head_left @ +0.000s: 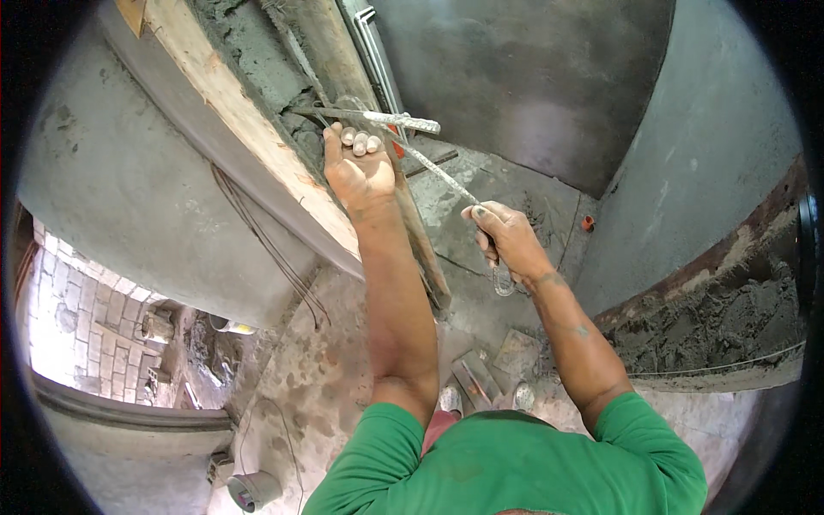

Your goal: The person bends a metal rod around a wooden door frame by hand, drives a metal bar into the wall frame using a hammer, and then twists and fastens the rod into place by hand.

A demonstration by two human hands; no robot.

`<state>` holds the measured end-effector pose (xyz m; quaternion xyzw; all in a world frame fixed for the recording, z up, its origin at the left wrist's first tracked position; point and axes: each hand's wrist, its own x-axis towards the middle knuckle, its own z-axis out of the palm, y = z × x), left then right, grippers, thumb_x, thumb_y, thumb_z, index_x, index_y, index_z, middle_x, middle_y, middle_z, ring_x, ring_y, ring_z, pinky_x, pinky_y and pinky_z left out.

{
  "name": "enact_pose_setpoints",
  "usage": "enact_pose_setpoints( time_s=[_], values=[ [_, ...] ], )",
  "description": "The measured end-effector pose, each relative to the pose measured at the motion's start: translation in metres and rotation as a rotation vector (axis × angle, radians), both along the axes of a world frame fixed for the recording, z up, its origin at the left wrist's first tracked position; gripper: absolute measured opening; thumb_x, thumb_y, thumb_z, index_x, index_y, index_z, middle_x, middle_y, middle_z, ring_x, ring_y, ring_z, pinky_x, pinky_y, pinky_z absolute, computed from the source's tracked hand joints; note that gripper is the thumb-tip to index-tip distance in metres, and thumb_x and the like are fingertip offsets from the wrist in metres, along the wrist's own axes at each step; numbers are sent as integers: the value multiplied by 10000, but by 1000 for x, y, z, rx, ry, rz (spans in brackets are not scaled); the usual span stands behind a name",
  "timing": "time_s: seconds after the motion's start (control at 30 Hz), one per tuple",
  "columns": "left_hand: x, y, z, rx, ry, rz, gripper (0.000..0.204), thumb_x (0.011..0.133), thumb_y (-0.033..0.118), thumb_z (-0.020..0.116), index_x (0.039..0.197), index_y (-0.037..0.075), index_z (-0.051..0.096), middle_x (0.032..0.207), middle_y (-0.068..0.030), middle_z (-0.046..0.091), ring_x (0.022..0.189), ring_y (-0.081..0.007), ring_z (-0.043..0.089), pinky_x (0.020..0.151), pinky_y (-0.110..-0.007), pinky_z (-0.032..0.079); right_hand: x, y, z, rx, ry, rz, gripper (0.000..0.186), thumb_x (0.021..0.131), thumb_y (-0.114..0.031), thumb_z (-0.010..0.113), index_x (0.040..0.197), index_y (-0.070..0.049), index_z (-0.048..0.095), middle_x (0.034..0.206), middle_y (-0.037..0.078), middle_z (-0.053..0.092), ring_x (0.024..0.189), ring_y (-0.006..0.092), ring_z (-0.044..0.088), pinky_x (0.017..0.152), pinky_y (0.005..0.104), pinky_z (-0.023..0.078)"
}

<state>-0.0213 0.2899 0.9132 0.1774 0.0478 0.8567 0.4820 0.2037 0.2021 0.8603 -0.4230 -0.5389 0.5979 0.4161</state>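
Note:
My left hand (360,167) is palm up at the top of a narrow, mortar-filled channel, with its fingers curled in. A thin wire (323,118) shows beside its fingertips; whether the fingers grip it is hidden. Just above the hand a flat bar (330,112) lies across the channel, meeting a whitish, mortar-crusted rod piece (402,122). My right hand (506,236) is closed around a long, crusted rod (438,172) that slants up left toward that crossing. Below the right fist its end bends back in a loop (504,281).
Wooden boards, one pale (249,129) and one darker (421,249), flank the channel. Thin rods (266,245) hang by the left wall. A ledge heaped with wet mortar (721,318) is at right. A bucket (255,491) stands lower left; loose boards (476,378) lie by my feet.

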Motion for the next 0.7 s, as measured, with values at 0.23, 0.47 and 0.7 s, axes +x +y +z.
enact_pose_setpoints(
  time_s=[0.23,0.47,0.7],
  values=[
    [-5,2,-8,138,-2,-99,167,962,220,604,962,55,574,707,-4,484,600,-139,466,557,-286,394,0,3,-4,4,3,18,324,995,-318,513,1037,-18,627,603,-15,471,449,62,402,404,224,359],
    [-12,-2,-6,127,-33,-141,181,969,228,594,980,49,565,712,-10,483,625,-147,470,591,-295,405,11,-2,-7,-17,-13,30,322,994,-331,512,1015,-31,627,601,-17,472,439,60,406,404,223,370],
    [1,-10,0,-122,66,106,599,891,515,633,1156,-14,536,1010,-106,547,950,-220,542,834,-348,460,8,-14,-13,-33,-83,83,319,1005,-339,472,995,-44,595,601,-18,454,434,68,410,402,229,366]
  ],
)
